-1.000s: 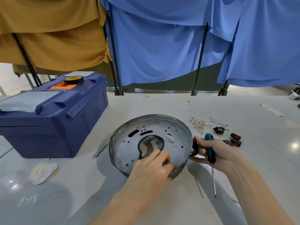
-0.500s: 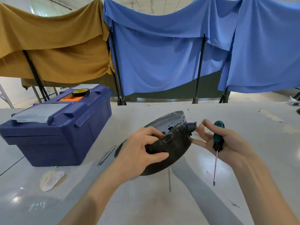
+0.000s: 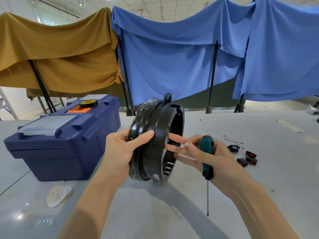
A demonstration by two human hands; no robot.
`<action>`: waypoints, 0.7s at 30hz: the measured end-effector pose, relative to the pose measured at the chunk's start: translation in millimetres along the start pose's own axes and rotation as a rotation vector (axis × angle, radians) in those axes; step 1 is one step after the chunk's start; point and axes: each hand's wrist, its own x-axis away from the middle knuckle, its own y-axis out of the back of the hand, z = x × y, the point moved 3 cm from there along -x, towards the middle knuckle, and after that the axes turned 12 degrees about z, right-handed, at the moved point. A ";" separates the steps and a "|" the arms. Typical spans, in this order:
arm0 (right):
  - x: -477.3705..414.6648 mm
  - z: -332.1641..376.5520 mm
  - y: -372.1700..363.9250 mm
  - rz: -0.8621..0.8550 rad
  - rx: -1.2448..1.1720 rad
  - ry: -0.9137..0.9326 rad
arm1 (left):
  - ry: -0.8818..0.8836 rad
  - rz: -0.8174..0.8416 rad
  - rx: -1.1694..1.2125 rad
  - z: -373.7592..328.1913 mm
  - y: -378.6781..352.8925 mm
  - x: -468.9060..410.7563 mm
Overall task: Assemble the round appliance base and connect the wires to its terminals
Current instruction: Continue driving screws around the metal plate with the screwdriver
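While the left hand (image 3: 123, 150) grips the base (image 3: 156, 144) by its left rim, thumb curled across the black outer wall, the base stands on edge in the air just above the counter (image 3: 279, 171). Its open side faces right. The right hand (image 3: 212, 157) holds its fingers out straight, their tips touching the base's right rim, and clamps a screwdriver (image 3: 207, 149) against the palm, shaft pointing down. A small metal part (image 3: 186, 144) sits between two of those fingers; what it is I cannot tell. Thin wires (image 3: 232, 139), a black socket (image 3: 233, 148) and red switches (image 3: 248, 158) lie on the counter to the right. A blue toolbox (image 3: 60, 145) stands on the left.
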 end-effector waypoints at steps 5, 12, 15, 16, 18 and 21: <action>-14.7 -2.2 -27.1 0.017 0.162 -0.002 | 0.106 -0.088 0.271 27.4 11.4 10.1; -25.3 -24.5 -63.9 0.076 0.556 -0.084 | 0.236 -0.058 0.592 64.7 3.2 32.0; -27.5 -31.3 -76.4 0.093 0.759 -0.120 | 0.294 -0.068 0.781 84.5 2.6 40.9; -28.3 -34.0 -79.5 0.095 0.797 -0.130 | 0.315 -0.081 0.827 90.1 3.1 43.9; -29.6 -39.4 -84.6 0.111 0.822 -0.147 | 0.305 -0.112 0.895 98.8 2.2 48.8; -30.1 -46.9 -87.2 0.131 0.813 -0.171 | 0.194 -0.074 0.828 106.7 0.4 54.5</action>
